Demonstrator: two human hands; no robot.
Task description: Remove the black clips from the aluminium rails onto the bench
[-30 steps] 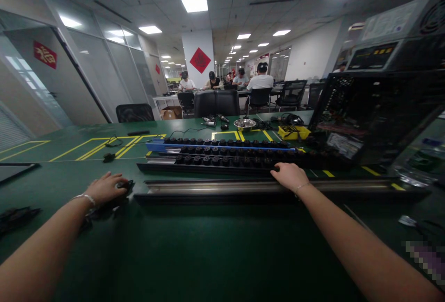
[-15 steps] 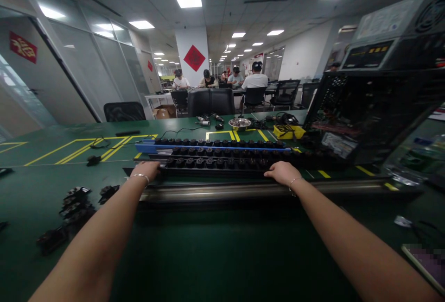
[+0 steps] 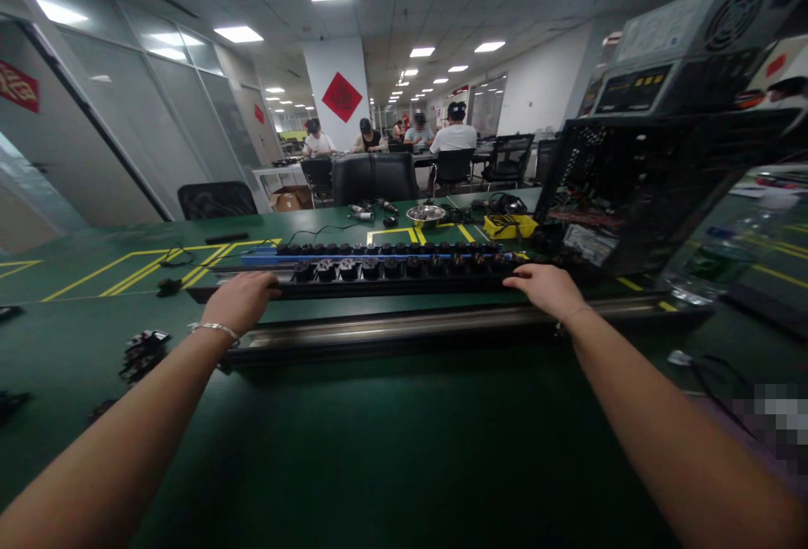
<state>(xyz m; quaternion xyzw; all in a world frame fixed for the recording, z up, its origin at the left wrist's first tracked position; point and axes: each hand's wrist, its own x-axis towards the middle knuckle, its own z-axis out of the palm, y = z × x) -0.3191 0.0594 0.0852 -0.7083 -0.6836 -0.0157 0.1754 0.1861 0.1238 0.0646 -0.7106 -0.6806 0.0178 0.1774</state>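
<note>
A long black rail fitted with a row of black socket modules lies crosswise before me. My left hand has its fingers closed on the rail's left part. Farther along, my right hand pinches the same rail near its right part. The rail looks raised a little, and it hides much of what stands behind it. Beyond it is a blue rail that also carries socket modules. On the near side, a bare channel with a shiny metal inside lies on the green table.
Loose black modules sit at left. A steel bowl, a yellow bin with cables, and tools are at the back. An open computer case and a bottle stand at right. Several people sit at far tables.
The near rail with sockets has come up and toward me in both hands, covering more of the rails behind. My hands are farther apart. The view has shifted to the right.
</note>
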